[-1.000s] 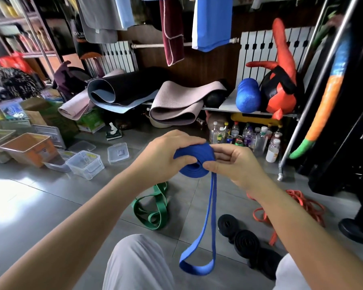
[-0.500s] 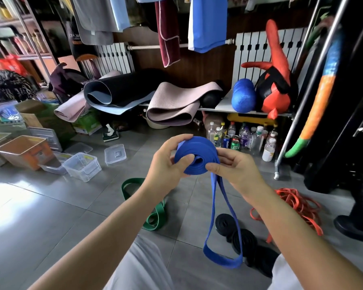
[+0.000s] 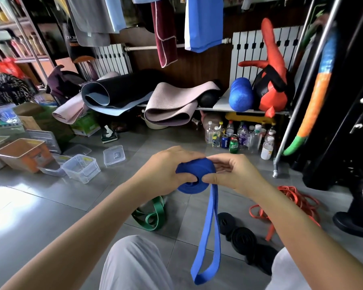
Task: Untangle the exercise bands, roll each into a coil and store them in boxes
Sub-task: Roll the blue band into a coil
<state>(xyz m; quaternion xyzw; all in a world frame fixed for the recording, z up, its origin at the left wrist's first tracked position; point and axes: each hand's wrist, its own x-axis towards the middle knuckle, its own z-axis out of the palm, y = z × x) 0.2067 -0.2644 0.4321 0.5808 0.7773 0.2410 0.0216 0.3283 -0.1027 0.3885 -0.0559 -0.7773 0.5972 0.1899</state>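
Above the floor [image 3: 50,206], both hands grasp the blue band [image 3: 194,178]: left hand [image 3: 166,172] cups its coil; right hand [image 3: 228,174] pinches the hanging loop.

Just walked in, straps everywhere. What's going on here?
A person is rolling a blue exercise band into a coil: the left hand grips the roll, the right hand pinches it where the loose part leaves. A long loop hangs unrolled. A green band, an orange tangle and black coils lie on the floor; clear boxes stand at left.
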